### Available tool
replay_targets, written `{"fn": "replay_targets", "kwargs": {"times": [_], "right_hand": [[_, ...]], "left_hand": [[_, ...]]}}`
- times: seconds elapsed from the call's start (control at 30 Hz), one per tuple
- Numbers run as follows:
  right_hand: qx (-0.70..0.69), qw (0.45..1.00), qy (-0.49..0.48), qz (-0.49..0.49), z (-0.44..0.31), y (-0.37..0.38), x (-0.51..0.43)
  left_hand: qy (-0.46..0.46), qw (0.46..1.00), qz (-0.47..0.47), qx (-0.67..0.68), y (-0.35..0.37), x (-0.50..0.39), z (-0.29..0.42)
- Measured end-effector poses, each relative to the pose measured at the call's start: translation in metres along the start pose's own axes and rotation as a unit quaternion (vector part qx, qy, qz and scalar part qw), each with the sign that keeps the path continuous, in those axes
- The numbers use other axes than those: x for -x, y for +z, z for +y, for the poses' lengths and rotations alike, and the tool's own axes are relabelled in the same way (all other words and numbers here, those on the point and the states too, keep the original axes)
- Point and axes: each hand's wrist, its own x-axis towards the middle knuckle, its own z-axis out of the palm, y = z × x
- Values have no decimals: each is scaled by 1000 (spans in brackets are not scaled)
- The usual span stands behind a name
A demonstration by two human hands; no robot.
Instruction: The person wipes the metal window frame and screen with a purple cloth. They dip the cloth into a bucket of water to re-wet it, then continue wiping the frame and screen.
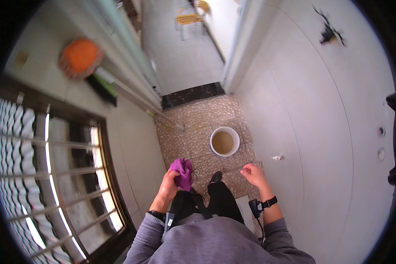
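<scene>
My left hand (pixel 170 182) holds a crumpled purple cloth (pixel 183 174) in front of my left leg. My right hand (pixel 252 174) is raised near the right wall, fingers loosely curled, with nothing seen in it; whether the fingertips touch is hard to tell. Ahead of my feet, a white bucket (pixel 237 142) with murky brownish water (pixel 222 142) in it stands on the pebble-patterned floor, beyond and to the left of my right hand.
A barred window (pixel 107 171) is on the left. Above it are an orange round item (pixel 80 55) and a green-and-black brush head (pixel 102 87), both blurred. A dark threshold (pixel 193 95) crosses the doorway, with a yellow chair (pixel 188 19) beyond. A small tap (pixel 278 156) juts from the right wall.
</scene>
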Motion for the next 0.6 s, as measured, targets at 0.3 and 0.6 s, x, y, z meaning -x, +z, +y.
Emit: {"fn": "replay_targets", "kwargs": {"times": [0.3, 0.6], "right_hand": [[-141, 981, 43, 126, 68, 22, -1], [-516, 744, 257, 338, 66, 80, -34]], "left_hand": [[-65, 877, -158, -448, 71, -207, -77], [20, 663, -370, -650, 57, -402, -176]]}}
